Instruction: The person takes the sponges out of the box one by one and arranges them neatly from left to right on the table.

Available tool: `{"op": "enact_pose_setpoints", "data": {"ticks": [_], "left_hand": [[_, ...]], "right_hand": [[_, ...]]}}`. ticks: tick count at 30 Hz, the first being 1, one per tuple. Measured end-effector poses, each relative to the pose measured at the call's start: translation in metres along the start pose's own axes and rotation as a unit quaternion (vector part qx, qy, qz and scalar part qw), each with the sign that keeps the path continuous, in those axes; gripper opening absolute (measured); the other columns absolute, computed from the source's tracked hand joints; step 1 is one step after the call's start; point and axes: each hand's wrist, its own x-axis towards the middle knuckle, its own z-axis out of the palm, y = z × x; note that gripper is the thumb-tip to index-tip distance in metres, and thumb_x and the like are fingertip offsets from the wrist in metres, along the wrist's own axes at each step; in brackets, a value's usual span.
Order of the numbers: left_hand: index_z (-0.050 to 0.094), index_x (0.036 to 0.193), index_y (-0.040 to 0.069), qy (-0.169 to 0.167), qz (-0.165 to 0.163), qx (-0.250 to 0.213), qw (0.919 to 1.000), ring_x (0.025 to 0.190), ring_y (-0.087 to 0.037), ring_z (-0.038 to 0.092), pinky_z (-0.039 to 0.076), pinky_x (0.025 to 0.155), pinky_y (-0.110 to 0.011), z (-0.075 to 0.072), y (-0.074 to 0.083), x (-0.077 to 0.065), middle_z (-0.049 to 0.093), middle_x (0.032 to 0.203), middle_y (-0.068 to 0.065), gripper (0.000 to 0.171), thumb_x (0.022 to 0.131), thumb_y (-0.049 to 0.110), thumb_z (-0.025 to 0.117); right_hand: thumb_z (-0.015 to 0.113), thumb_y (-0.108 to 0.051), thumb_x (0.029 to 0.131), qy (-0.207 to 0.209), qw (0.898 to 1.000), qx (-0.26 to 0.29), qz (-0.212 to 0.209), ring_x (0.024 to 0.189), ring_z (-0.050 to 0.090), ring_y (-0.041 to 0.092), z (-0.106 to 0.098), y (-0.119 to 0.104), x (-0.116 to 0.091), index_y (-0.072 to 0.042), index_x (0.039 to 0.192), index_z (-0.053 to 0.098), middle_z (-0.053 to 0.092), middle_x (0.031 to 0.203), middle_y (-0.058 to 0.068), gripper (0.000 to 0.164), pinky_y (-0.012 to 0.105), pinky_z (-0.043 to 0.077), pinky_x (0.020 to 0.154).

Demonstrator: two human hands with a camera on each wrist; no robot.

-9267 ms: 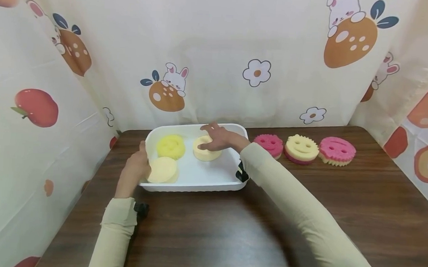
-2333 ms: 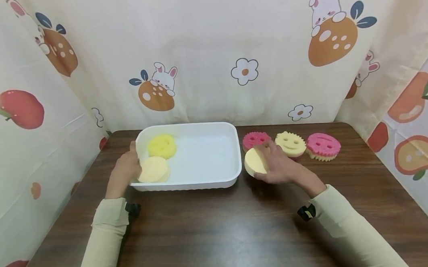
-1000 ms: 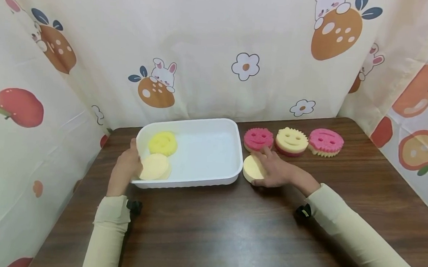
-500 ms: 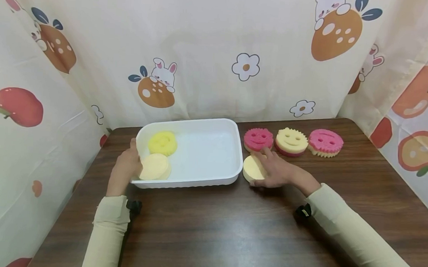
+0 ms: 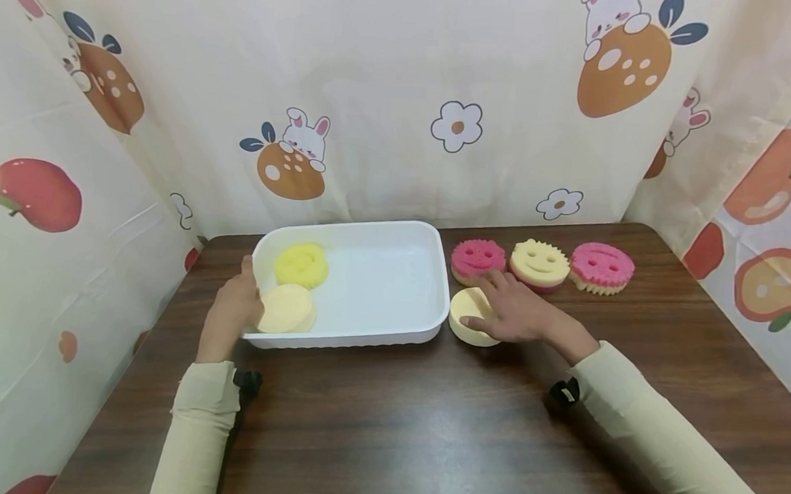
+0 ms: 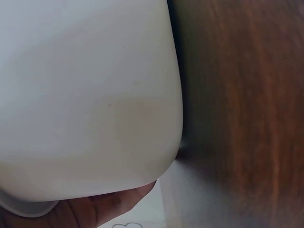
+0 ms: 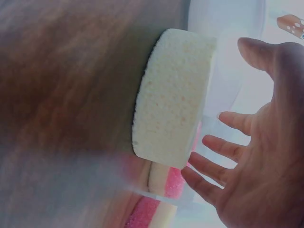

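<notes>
My left hand (image 5: 233, 312) grips the left rim of a white plastic tray (image 5: 383, 284); in the left wrist view its fingers (image 6: 116, 204) lie along the tray's outer wall (image 6: 95, 109). Inside the tray, at the left, are a bright yellow round sponge (image 5: 300, 265) and a plain cream round sponge (image 5: 288, 310). Another cream round sponge (image 5: 467, 316) lies flat on the table just right of the tray. Over it hovers my right hand (image 5: 522, 313). The right wrist view has that hand (image 7: 259, 152) with spread fingers, apart from the sponge (image 7: 173, 95).
Behind the right hand, three two-layer smiley sponges stand in a row: a pink one (image 5: 478, 259), a cream one (image 5: 539, 263) and another pink one (image 5: 602, 267). A printed curtain (image 5: 376, 112) borders the dark wooden table (image 5: 386, 425) at the back and sides.
My right hand has brought the cream sponge out of the tray, set it on the table beside the tray, and now let go, lifting slightly. The left hand keeps its hold.
</notes>
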Motion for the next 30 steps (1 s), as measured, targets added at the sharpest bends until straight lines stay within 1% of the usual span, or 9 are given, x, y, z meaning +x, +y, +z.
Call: {"op": "enact_pose_setpoints", "data": {"ticks": [2, 6, 8, 10, 13, 16, 23, 26, 30], "left_hand": [[-0.012, 0.156, -0.001, 0.000, 0.001, -0.001, 1.0000, 0.087, -0.038, 0.059, 0.051, 0.068, -0.041, 0.000, 0.000, 0.000, 0.056, 0.116, -0.033, 0.090, 0.094, 0.003, 0.052], [-0.011, 0.156, -0.002, 0.003, 0.004, 0.001, 1.0000, 0.087, -0.038, 0.059, 0.052, 0.068, -0.042, 0.000, -0.001, 0.000, 0.056, 0.116, -0.034, 0.089, 0.093, 0.003, 0.052], [-0.011, 0.156, -0.002, 0.004, 0.005, 0.001, 1.0000, 0.086, -0.037, 0.059, 0.051, 0.068, -0.041, 0.000, -0.001, 0.000, 0.056, 0.116, -0.033, 0.088, 0.094, 0.003, 0.052], [-0.010, 0.156, -0.002, 0.007, 0.008, 0.004, 0.9999, 0.085, -0.037, 0.059, 0.051, 0.066, -0.040, 0.001, -0.002, 0.000, 0.057, 0.114, -0.033, 0.087, 0.094, 0.003, 0.051], [-0.009, 0.156, -0.002, 0.009, 0.011, 0.006, 0.9999, 0.083, -0.036, 0.059, 0.050, 0.065, -0.039, 0.001, -0.002, 0.001, 0.057, 0.111, -0.032, 0.087, 0.094, 0.003, 0.051], [-0.009, 0.156, -0.003, 0.009, 0.011, 0.006, 0.9999, 0.084, -0.036, 0.059, 0.051, 0.066, -0.041, 0.001, -0.003, 0.001, 0.057, 0.112, -0.032, 0.088, 0.093, 0.003, 0.052], [-0.009, 0.156, -0.001, 0.007, 0.005, -0.001, 1.0000, 0.087, -0.037, 0.060, 0.053, 0.069, -0.043, 0.000, -0.002, 0.000, 0.057, 0.115, -0.032, 0.090, 0.092, 0.002, 0.054], [-0.010, 0.156, -0.002, 0.004, 0.003, 0.002, 1.0000, 0.087, -0.037, 0.060, 0.053, 0.070, -0.045, 0.000, -0.002, 0.000, 0.056, 0.115, -0.033, 0.089, 0.093, 0.003, 0.053], [-0.010, 0.156, -0.002, 0.004, 0.002, 0.006, 1.0000, 0.088, -0.038, 0.059, 0.053, 0.072, -0.047, 0.000, -0.002, 0.001, 0.056, 0.115, -0.034, 0.086, 0.095, 0.004, 0.050]], "right_hand": [[0.054, -0.056, 0.094, 0.013, 1.000, 0.000, -0.005, 0.132, 0.042, 0.048, -0.002, 0.001, 0.001, -0.009, 0.154, 0.035, 0.041, 0.146, 0.023, 0.078, 0.064, 0.035, 0.110], [0.046, -0.057, 0.098, 0.019, 1.000, 0.005, 0.008, 0.140, 0.033, 0.051, -0.006, 0.003, 0.002, -0.004, 0.152, 0.035, 0.034, 0.151, 0.023, 0.077, 0.065, 0.032, 0.113], [0.043, -0.058, 0.099, 0.018, 1.000, 0.012, 0.017, 0.141, 0.031, 0.050, -0.009, 0.002, 0.003, -0.004, 0.154, 0.032, 0.030, 0.154, 0.022, 0.077, 0.065, 0.032, 0.113], [0.041, -0.059, 0.099, 0.020, 0.999, 0.019, 0.021, 0.141, 0.032, 0.048, -0.012, 0.002, 0.005, -0.007, 0.155, 0.029, 0.027, 0.156, 0.020, 0.078, 0.065, 0.033, 0.112], [0.042, -0.059, 0.098, 0.026, 0.999, 0.031, 0.022, 0.139, 0.034, 0.047, -0.016, 0.001, 0.006, -0.010, 0.156, 0.028, 0.026, 0.157, 0.018, 0.078, 0.065, 0.033, 0.111], [0.043, -0.058, 0.098, 0.032, 0.999, 0.030, 0.016, 0.138, 0.035, 0.047, -0.019, -0.001, 0.008, -0.010, 0.156, 0.029, 0.027, 0.156, 0.018, 0.077, 0.065, 0.033, 0.111], [0.043, -0.059, 0.098, 0.043, 0.999, 0.022, 0.015, 0.144, 0.029, 0.044, -0.026, -0.001, 0.012, -0.010, 0.157, 0.027, 0.025, 0.160, 0.017, 0.078, 0.064, 0.031, 0.114], [0.043, -0.060, 0.098, 0.052, 0.998, 0.019, 0.011, 0.142, 0.031, 0.044, -0.027, -0.001, 0.014, -0.011, 0.156, 0.028, 0.027, 0.158, 0.017, 0.078, 0.064, 0.032, 0.113], [0.047, -0.057, 0.097, 0.065, 0.998, 0.022, 0.003, 0.140, 0.033, 0.045, -0.029, -0.002, 0.018, -0.014, 0.155, 0.032, 0.030, 0.156, 0.018, 0.073, 0.064, 0.031, 0.113]]}}
